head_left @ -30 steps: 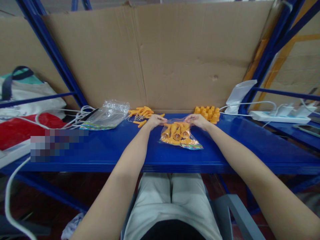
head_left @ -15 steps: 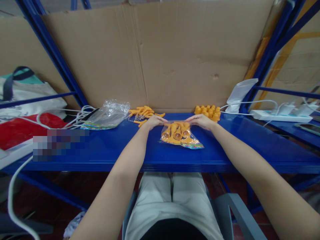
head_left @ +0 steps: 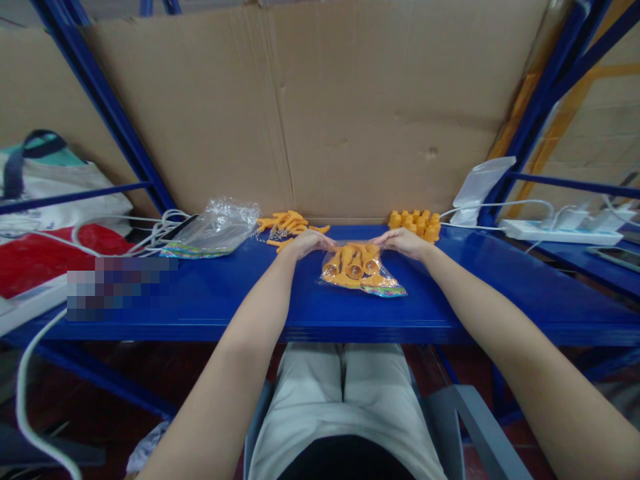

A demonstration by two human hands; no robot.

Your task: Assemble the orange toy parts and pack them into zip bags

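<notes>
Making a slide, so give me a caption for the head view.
Left hand and right hand hold a clear bag of orange parts on blue table.

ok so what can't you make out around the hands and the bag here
All in the head view:
- Whether the left hand and right hand pinch or merely touch the clear bag: too small.
- Exact count of bagged orange pieces: overlap and shiny plastic.
- Wording on the bag's printed strip: small, blurred.
- Part of the loose orange pile: behind the left hand.
- Phone's outer end: cut by the right edge.
</notes>
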